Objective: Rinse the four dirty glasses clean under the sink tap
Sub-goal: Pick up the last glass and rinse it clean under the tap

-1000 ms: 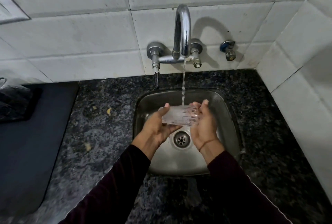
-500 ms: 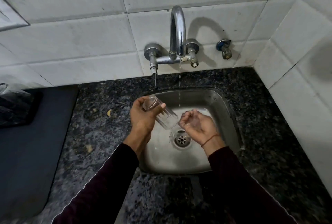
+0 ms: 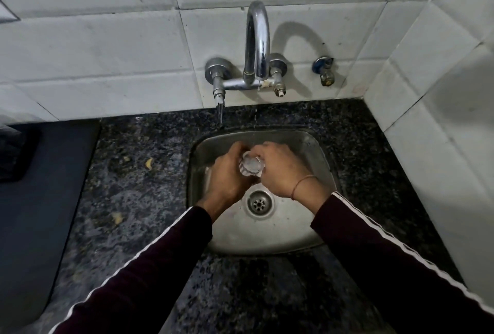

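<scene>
Gripping 1 glass (image 3: 250, 167) from 9 and 3 o'clock, the left hand (image 3: 227, 175) and right hand (image 3: 280, 173) hold it over the sink (image 3: 315, 151), seemingly to rub it beneath the tap (image 3: 257, 39) at 12 o'clock.

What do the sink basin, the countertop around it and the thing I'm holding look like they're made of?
The sink basin looks like stainless steel with a dull brushed finish: grey metal with soft reflections. The countertop looks like polished dark granite, black speckled with grey. The glass, gripped by the left hand and the right hand, looks like clear ribbed glass, though clear plastic cannot be ruled out.
</scene>
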